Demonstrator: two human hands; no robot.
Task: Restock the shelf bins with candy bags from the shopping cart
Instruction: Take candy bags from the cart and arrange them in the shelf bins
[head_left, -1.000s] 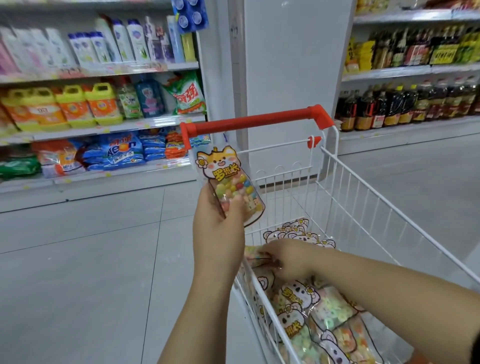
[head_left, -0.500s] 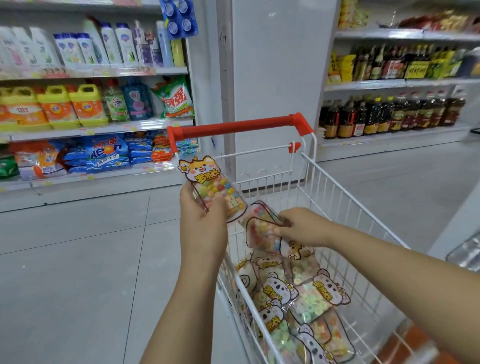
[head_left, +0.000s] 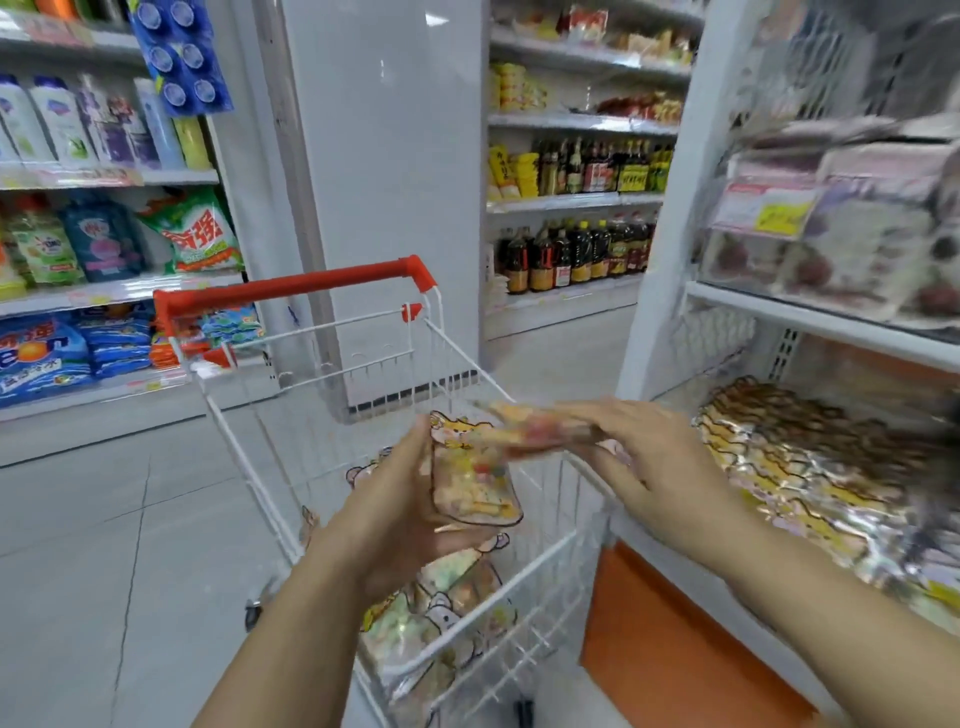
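My left hand (head_left: 400, 514) holds a clear candy bag (head_left: 474, 480) with a cartoon cat header, upright above the white wire shopping cart (head_left: 519, 569). My right hand (head_left: 644, 457) pinches a second, motion-blurred candy bag (head_left: 530, 431) flat, just above the first and over the cart's right side. More candy bags (head_left: 441, 613) lie in the cart's basket. At the right, a low shelf bin holds a heap of similar candy bags (head_left: 810, 467).
The cart's red handle (head_left: 291, 286) points away from me. An orange base panel (head_left: 675, 654) runs under the bin shelf, touching the cart. Packaged goods (head_left: 857, 228) sit on the shelf above the bin. Detergent shelves (head_left: 104, 234) line the left, a white pillar (head_left: 384, 182) stands ahead.
The view has swung right, bringing the shelf bin into sight. My right hand lifted a bag out of the cart and carried it up beside the bag in my left hand.
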